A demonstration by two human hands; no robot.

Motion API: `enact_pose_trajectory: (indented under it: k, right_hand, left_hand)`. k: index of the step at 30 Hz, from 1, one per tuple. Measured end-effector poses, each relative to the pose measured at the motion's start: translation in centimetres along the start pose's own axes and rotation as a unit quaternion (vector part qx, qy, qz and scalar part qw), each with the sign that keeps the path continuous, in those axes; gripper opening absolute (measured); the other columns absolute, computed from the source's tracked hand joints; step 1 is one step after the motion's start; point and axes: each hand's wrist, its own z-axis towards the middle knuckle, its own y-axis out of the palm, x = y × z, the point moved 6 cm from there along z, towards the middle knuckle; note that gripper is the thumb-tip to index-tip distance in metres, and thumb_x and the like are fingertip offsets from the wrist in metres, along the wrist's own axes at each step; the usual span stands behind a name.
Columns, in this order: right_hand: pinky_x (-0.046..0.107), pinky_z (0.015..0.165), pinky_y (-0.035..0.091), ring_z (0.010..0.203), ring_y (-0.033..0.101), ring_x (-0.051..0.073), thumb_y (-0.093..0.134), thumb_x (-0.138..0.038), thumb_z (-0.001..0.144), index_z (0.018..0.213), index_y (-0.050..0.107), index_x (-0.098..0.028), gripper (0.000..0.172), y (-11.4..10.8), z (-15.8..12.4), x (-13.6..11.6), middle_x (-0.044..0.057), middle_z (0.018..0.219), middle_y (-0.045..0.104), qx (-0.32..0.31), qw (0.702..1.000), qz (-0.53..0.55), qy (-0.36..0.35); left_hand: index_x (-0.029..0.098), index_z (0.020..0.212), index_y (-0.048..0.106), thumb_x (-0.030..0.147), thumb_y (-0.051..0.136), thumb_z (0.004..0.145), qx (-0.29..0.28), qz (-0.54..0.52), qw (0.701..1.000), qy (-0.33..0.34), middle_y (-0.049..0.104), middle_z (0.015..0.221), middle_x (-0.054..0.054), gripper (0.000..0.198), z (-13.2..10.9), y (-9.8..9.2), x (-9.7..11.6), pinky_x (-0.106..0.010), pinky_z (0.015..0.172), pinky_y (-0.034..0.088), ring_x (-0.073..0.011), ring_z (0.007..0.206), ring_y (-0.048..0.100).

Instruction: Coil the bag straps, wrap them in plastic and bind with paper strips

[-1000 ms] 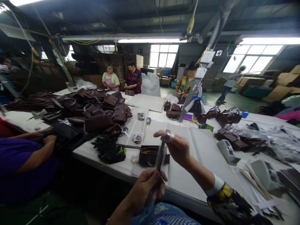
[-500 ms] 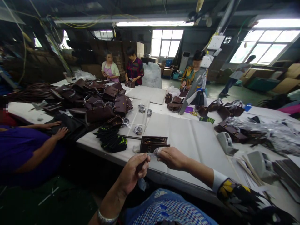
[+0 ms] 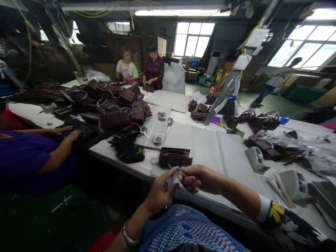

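The filmy strip point(image 3: 174, 180) is hanging in front of the person's chest, just off the table's near edge, and is bending into a loop. A second ago it was standing long and straight between two hands held well apart; now both hands are meeting at one spot. I judge this as a shift from stretching the strip to gathering it.

At eight o'clock from it, the left hand point(image 3: 157, 193) is pinching it between thumb and forefinger. At three o'clock, the right hand point(image 3: 206, 178) is gripping its upper part, thumb pressing on forefinger, the other fingers curling around a darker length; where exactly that length ends I cannot tell.

At twelve o'clock, just beyond the fingers, a brown handbag point(image 3: 174, 159) is lying on the table with its zipped mouth gaping. At eleven, wrapped coils point(image 3: 156, 140) are resting on a pale sheet. At ten, black-and-green cards point(image 3: 128, 152) are lying fanned, and farther off a co-worker's hand point(image 3: 73, 135) is pressing on black material point(image 3: 85, 132). Toward two, a tape dispenser point(image 3: 255, 159) is standing.
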Motion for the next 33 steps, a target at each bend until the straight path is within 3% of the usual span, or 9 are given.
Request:
enact_pose_trajectory:
  k: [5, 9, 13, 15, 18, 23, 26, 31, 33]
  right_hand:
    - [0.018, 0.055, 0.037, 0.052, 0.027, 0.005, 0.049, -0.036, 0.096, 0.105, 0.064, -0.010, 0.031, 2.2, -0.6, -0.7, -0.006, 0.066, 0.029, -0.017, 0.997, -0.021, -0.078]
    - [0.027, 0.068, 0.047, 0.062, 0.044, 0.010, 0.050, -0.039, 0.094, 0.119, 0.060, -0.015, 0.036, 2.7, -0.9, -3.1, -0.002, 0.073, 0.041, 0.025, 0.962, -0.080, -0.259]
    - [0.039, 0.092, 0.047, 0.097, 0.056, 0.022, 0.042, -0.050, 0.095, 0.129, 0.052, -0.022, 0.046, 1.4, -2.3, -6.6, 0.007, 0.100, 0.057, 0.154, 0.837, -0.312, -0.423]
    - [0.042, 0.102, 0.040, 0.111, 0.054, 0.024, 0.037, -0.045, 0.098, 0.126, 0.055, -0.022, 0.040, 0.5, -2.8, -7.3, 0.009, 0.111, 0.059, 0.216, 0.733, -0.472, -0.439]
    - [0.043, 0.101, 0.042, 0.113, 0.056, 0.025, 0.037, -0.036, 0.099, 0.136, 0.045, -0.019, 0.042, -1.0, -2.1, -6.3, 0.014, 0.119, 0.060, 0.200, 0.611, -0.642, -0.417]
    - [0.038, 0.083, 0.051, 0.098, 0.061, 0.025, 0.040, -0.035, 0.098, 0.130, 0.049, -0.016, 0.039, -1.9, -0.4, -2.2, 0.017, 0.109, 0.064, 0.128, 0.553, -0.746, -0.349]
    - [0.033, 0.072, 0.048, 0.072, 0.056, 0.018, 0.038, -0.036, 0.098, 0.097, 0.061, -0.018, 0.030, -1.6, -0.2, -1.4, 0.008, 0.080, 0.062, 0.158, 0.596, -0.732, -0.289]
    - [0.025, 0.057, 0.044, 0.055, 0.044, 0.010, 0.040, -0.051, 0.096, 0.092, 0.062, -0.014, 0.043, -2.5, -0.5, 0.0, -0.002, 0.065, 0.046, 0.145, 0.887, -0.433, -0.060]
    - [0.022, 0.054, 0.042, 0.052, 0.038, 0.008, 0.045, -0.049, 0.094, 0.094, 0.063, -0.010, 0.042, -2.1, -0.8, 0.6, -0.005, 0.063, 0.038, 0.096, 0.961, -0.260, -0.011]
  left_hand:
    - [0.018, 0.116, 0.064, 0.035, 0.041, 0.098, 0.069, -0.017, 0.997, -0.007, 0.072, 0.112, -0.008, 0.034, 2.1, -1.3, -1.2, -0.035, 0.097, 0.048, -0.0210, 0.106, 0.066]
    - [0.014, 0.094, 0.066, 0.039, 0.045, 0.096, 0.027, -0.098, 0.995, -0.019, 0.070, 0.076, -0.004, 0.032, 2.9, -0.5, -0.9, -0.028, 0.071, 0.052, -0.0158, 0.069, 0.066]
    - [0.013, 0.091, 0.064, 0.042, 0.051, 0.093, -0.039, -0.218, 0.973, -0.068, 0.065, 0.066, -0.002, 0.032, 1.6, 2.6, -0.4, -0.027, 0.064, 0.050, -0.0139, 0.060, 0.062]
    - [0.012, 0.092, 0.063, 0.045, 0.052, 0.092, -0.053, -0.257, 0.960, -0.096, 0.063, 0.065, -0.002, 0.034, 0.9, 3.4, 0.1, -0.025, 0.059, 0.048, -0.0126, 0.057, 0.060]
    - [0.012, 0.090, 0.061, 0.047, 0.051, 0.092, -0.061, -0.293, 0.947, -0.119, 0.060, 0.062, 0.000, 0.036, 0.2, 3.1, 1.4, -0.021, 0.050, 0.042, -0.0089, 0.048, 0.054]
    - [0.014, 0.080, 0.059, 0.049, 0.053, 0.090, -0.020, -0.324, 0.930, -0.172, 0.054, 0.052, 0.004, 0.038, 0.6, 0.5, 2.3, -0.017, 0.041, 0.033, -0.0048, 0.038, 0.042]
    - [0.015, 0.073, 0.058, 0.052, 0.051, 0.090, -0.021, -0.254, 0.947, -0.197, 0.054, 0.050, 0.003, 0.042, 1.3, -1.2, 1.4, -0.019, 0.042, 0.034, -0.0069, 0.039, 0.043]
    - [0.019, 0.096, 0.067, 0.040, 0.054, 0.091, 0.167, 0.098, 0.980, -0.053, 0.072, 0.095, -0.007, 0.026, 1.8, -5.8, 1.5, -0.031, 0.086, 0.049, -0.0216, 0.094, 0.066]
    - [0.022, 0.113, 0.065, 0.035, 0.051, 0.093, 0.112, 0.099, 0.989, -0.011, 0.069, 0.116, -0.007, 0.027, 1.3, -4.6, 1.5, -0.034, 0.101, 0.042, -0.0224, 0.113, 0.060]
